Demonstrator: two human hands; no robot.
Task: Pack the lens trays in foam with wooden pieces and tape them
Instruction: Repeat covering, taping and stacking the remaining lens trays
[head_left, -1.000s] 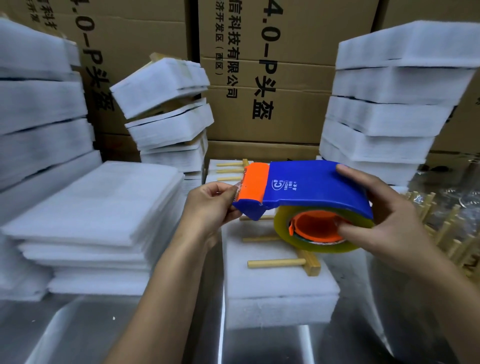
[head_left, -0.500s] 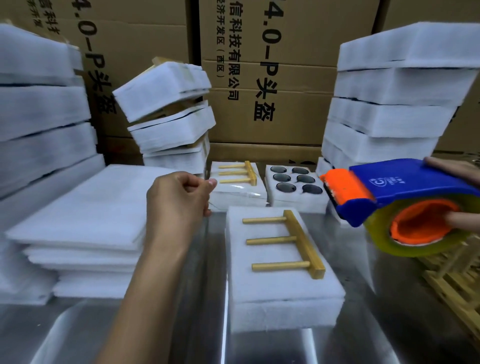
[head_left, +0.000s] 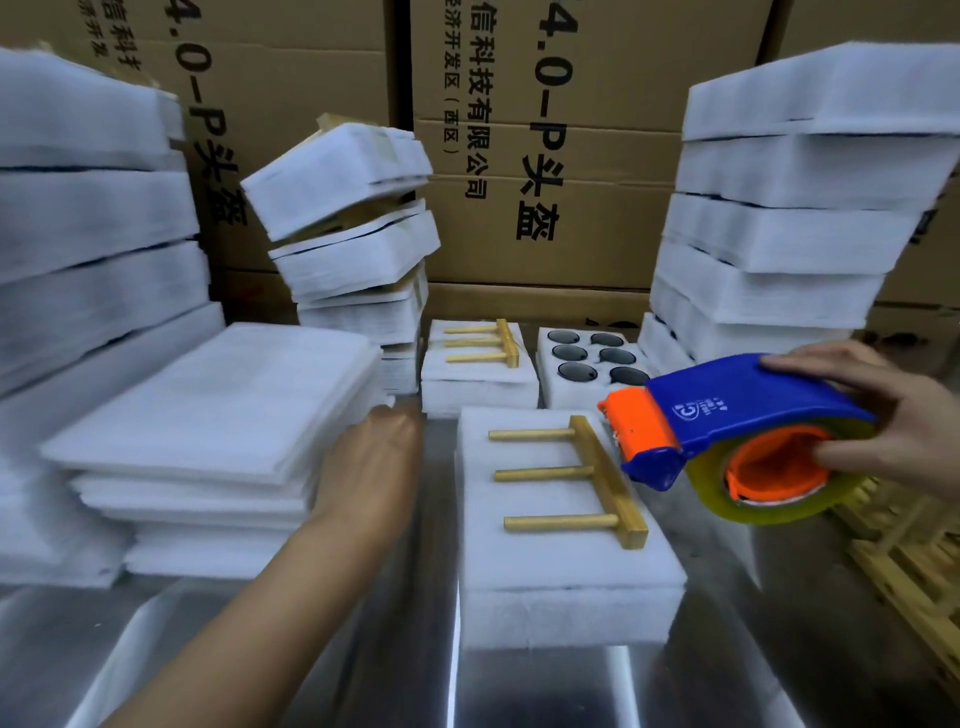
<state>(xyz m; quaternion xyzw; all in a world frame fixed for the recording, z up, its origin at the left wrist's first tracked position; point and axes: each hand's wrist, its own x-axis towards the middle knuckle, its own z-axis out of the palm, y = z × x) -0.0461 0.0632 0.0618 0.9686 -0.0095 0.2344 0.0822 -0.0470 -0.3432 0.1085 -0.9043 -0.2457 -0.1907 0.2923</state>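
Foam block with wooden piece lies mid-surface, bare metal in front.

Foam stacks wall both sides; cartons behind read "4.0-P". Right hand is clamped on the blue-orange tape dispenser just right of the block. Left hand, blurred, fingers extended and loosely apart, reaches beside the foam sheets.

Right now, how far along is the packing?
Done: wrapped foam bundles are stacked at the back. In hand: the right hand holds the tape dispenser; the left hand reaches toward the foam sheets. Left: the front foam block with its wooden piece is uncovered, untaped.
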